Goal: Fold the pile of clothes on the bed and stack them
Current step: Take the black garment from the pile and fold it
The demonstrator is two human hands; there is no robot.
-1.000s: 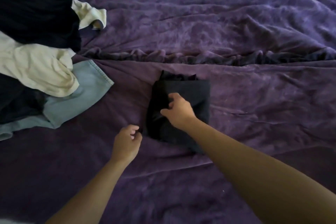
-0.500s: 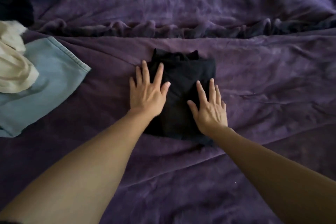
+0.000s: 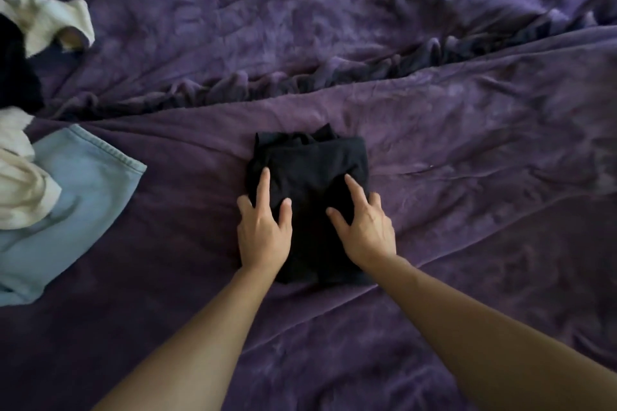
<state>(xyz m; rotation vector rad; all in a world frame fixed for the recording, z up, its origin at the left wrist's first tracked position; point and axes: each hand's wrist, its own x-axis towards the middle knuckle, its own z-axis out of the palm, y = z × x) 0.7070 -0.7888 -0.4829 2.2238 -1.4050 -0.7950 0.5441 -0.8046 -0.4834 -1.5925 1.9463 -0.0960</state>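
Note:
A folded black garment (image 3: 310, 173) lies as a small rectangle in the middle of the purple bed cover (image 3: 467, 143). My left hand (image 3: 263, 230) rests flat on its left part, fingers straight and spread. On the garment's right part my right hand (image 3: 365, 227) lies flat in the same way, fingers pointing away from me. The unfolded pile sits at the left edge: a light blue piece (image 3: 76, 207), cream pieces (image 3: 23, 197) and dark pieces (image 3: 16, 77).
A gathered ridge (image 3: 300, 83) in the purple cover runs across the bed behind the black garment. Wrinkled purple cover stretches to the right and toward me.
My hands went from curled at the garment's near left corner to lying flat on it. Since half a second ago they have slid toward me along the garment. The view shifted right.

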